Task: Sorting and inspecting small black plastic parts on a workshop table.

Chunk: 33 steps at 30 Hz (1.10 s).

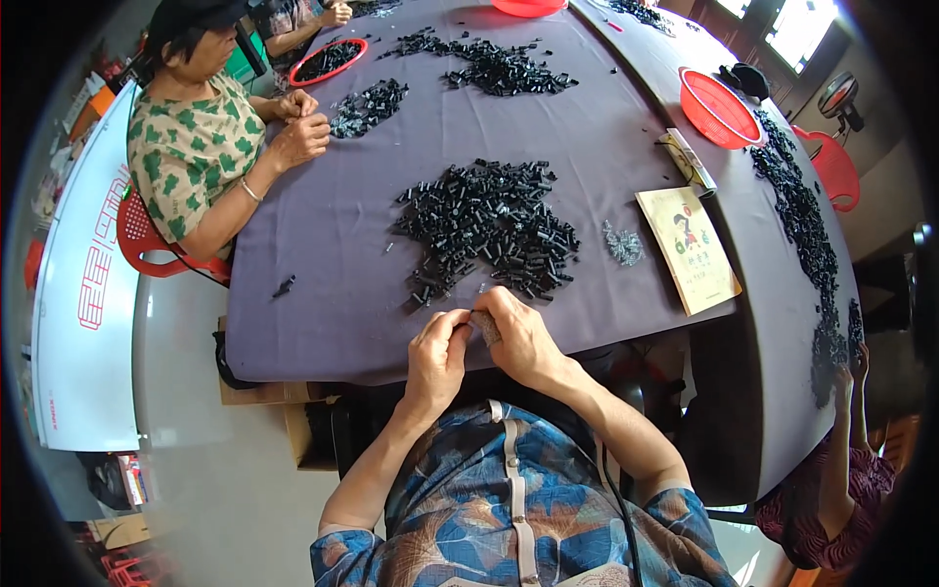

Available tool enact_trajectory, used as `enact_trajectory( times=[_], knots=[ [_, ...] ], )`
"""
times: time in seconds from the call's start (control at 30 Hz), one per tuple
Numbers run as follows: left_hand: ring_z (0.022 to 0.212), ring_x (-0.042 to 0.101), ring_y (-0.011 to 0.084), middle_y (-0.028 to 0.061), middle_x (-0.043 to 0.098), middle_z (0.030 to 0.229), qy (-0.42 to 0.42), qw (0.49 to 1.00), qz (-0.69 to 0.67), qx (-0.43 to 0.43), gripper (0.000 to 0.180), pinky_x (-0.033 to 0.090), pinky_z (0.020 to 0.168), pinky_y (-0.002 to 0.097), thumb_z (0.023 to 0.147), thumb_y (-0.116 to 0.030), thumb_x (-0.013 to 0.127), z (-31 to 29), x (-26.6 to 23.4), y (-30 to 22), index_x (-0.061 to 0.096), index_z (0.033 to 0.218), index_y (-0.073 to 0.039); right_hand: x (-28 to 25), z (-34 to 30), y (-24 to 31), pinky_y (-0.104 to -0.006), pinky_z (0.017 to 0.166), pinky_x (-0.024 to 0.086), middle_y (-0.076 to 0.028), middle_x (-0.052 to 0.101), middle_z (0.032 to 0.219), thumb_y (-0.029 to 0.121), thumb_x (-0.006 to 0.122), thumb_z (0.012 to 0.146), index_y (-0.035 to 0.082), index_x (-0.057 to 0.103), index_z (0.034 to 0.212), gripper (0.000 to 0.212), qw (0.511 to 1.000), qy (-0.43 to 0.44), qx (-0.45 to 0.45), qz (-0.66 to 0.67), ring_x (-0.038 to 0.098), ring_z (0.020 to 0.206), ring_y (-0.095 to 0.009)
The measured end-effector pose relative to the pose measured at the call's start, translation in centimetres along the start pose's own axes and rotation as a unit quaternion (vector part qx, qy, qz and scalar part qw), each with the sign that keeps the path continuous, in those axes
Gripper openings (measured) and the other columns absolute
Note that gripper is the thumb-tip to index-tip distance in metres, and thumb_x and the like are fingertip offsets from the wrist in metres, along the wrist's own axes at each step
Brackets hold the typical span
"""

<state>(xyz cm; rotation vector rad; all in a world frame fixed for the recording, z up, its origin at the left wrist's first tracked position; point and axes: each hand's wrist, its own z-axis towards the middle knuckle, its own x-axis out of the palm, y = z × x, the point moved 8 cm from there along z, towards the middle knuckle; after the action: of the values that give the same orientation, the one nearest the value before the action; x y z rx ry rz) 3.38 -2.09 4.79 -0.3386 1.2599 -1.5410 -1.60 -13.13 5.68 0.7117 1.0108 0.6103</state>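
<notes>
Just past the table's near edge, my left hand (435,362) and my right hand (520,340) meet with fingertips pinched together. What they hold between them is too small and hidden to name. A rough grey-brown wrap or piece (486,327) shows at the fingers of my right hand. Directly beyond the hands lies a broad heap of short black tube-like pieces (489,220), with a few strays at its edges. To its right is a small pile of clear plastic bits (623,245). Two loose black pieces (284,287) lie off to the left.
A yellow booklet (690,249) and a rolled packet (687,161) lie at right, near a red basket (719,108). More black pieces (802,215) line the right table. At left a co-worker (201,137) handles small parts near another red basket (330,61). Another person (831,489) works at lower right.
</notes>
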Motion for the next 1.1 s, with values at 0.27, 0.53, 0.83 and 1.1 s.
enact_trajectory(
  times=[0.27,0.53,0.83,1.1],
  knots=[
    [0.068,0.058,0.0115,0.009,0.063,0.084,0.11,0.964,-0.17,-0.173,0.021,0.049,0.061,0.0266,0.093,-0.004,0.054,-1.0,1.4,2.8,0.049,0.114,-0.002,-0.3,-0.9,-0.4,-0.0355,0.069,0.05,-0.014,0.063,0.085,-0.005,0.062,0.075,0.002,0.057,0.098,0.024,0.991,0.05,0.001,0.12,0.064,0.079,-0.032],
    [0.073,0.058,0.0116,0.0067,0.062,0.087,0.202,0.956,-0.142,-0.157,0.021,0.049,0.066,0.0287,0.098,-0.013,0.046,-1.0,1.7,1.9,0.046,0.118,-0.005,-0.1,-1.1,0.1,-0.0341,0.069,0.05,-0.012,0.063,0.085,-0.006,0.063,0.075,0.002,0.058,0.093,0.021,0.985,0.077,-0.003,0.157,0.064,0.079,-0.029],
    [0.076,0.065,0.0401,0.021,0.065,0.079,0.167,0.984,0.023,-0.061,0.043,0.05,0.06,0.0445,0.098,-0.042,0.042,-0.8,1.7,0.2,0.045,0.124,-0.009,0.4,-1.7,0.7,-0.0384,0.066,0.049,-0.015,0.06,0.083,-0.004,0.063,0.074,0.001,0.057,0.089,0.017,0.988,0.089,-0.027,0.126,0.061,0.078,-0.035],
    [0.061,0.064,0.0364,0.0161,0.063,0.065,0.176,0.971,0.159,0.01,0.067,0.048,0.05,0.0436,0.091,-0.061,0.039,-0.3,2.0,0.0,0.044,0.126,-0.004,0.8,-1.9,0.6,-0.0411,0.069,0.051,-0.016,0.061,0.084,-0.003,0.062,0.073,0.0,0.056,0.09,0.019,0.987,0.082,-0.024,0.139,0.061,0.078,-0.037]
  ],
)
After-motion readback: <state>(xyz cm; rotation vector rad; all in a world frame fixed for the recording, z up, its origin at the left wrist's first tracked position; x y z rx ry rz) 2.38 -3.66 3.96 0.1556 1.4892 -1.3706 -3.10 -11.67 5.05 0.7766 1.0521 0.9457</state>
